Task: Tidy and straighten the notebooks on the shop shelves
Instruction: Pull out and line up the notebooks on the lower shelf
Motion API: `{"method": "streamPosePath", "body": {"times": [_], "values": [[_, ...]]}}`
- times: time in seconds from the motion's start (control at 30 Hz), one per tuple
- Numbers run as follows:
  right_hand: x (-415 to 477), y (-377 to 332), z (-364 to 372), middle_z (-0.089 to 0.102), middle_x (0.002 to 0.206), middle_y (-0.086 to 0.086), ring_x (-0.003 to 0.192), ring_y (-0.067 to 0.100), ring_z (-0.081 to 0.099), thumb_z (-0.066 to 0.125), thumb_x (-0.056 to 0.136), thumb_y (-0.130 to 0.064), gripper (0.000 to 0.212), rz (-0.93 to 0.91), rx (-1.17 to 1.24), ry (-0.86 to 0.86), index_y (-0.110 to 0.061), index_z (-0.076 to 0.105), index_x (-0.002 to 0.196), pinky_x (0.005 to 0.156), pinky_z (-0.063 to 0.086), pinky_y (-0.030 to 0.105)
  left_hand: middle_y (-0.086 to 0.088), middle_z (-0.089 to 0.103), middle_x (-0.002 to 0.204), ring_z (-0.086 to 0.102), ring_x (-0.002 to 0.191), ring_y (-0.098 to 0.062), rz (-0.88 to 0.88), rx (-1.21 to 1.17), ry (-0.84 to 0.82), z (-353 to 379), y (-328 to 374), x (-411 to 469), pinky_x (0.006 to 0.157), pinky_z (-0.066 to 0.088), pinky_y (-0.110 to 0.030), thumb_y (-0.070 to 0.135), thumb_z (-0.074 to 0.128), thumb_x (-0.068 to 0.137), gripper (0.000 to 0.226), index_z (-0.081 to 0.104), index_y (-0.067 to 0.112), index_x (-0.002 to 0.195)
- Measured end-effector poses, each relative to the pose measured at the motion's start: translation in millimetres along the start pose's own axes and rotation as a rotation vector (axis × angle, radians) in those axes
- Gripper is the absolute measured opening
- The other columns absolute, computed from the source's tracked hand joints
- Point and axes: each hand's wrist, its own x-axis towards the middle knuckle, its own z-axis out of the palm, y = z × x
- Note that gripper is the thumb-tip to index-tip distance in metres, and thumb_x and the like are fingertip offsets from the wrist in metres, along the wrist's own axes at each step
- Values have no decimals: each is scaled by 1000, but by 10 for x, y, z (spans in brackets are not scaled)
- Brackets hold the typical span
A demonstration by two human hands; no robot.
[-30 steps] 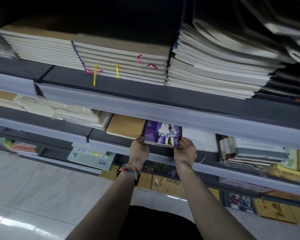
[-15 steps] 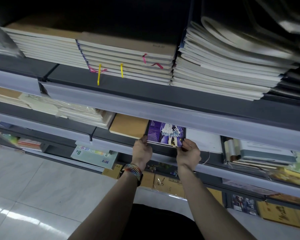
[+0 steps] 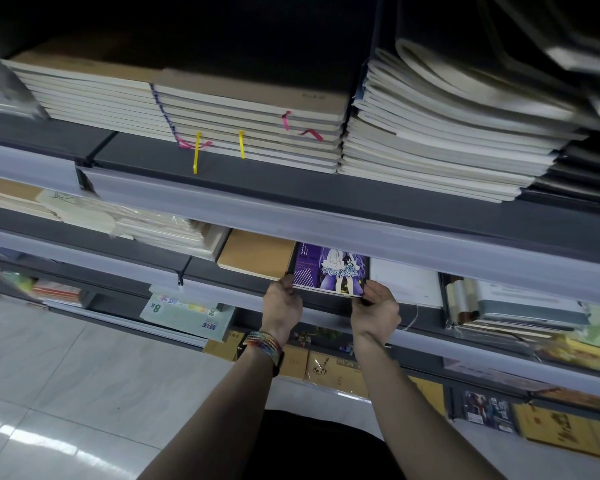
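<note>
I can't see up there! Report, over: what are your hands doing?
Left hand, right hand: each pinching a front corner of purple notebook. On shelf between brown notebook and white notebook. Nothing blocking.

Pale tiled floor, glossy with light reflections.

One rainbow braided bracelet.

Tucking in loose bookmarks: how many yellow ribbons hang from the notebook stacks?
2. Both hang down the front of the middle kraft-covered stack on the upper shelf: left ribbon, right ribbon. Others may lie hidden inside.
</note>
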Motion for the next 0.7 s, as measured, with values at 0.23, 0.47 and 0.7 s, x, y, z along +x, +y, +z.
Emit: {"method": "streamPosePath", "body": {"times": [0.23,0.47,0.7], "values": [[-8,-37,-28,76,105,10,94,9,65,78,79,2,36,3,-28,6,-5,71,114,89,43,17,-4,65,112,55,95,-12,-10,4,-16,3,4,-4,82,44,-17,-6,40,96,42,60,9,130],[11,-40,-33,76,106,11,104,22,70,74,80,6,38,32,-13,-18,-5,69,116,97,49,28,-3,64,106,59,96,-18,-12,4,-4,7,9,-6,80,47,-22,-7,40,94,40,62,10,122],[45,-24,-46,75,107,11,106,22,69,77,78,3,43,62,-7,-64,-6,67,119,102,51,39,-7,63,104,56,92,-18,-48,-10,23,21,25,-6,80,47,-24,-5,43,96,30,62,6,118]]}}
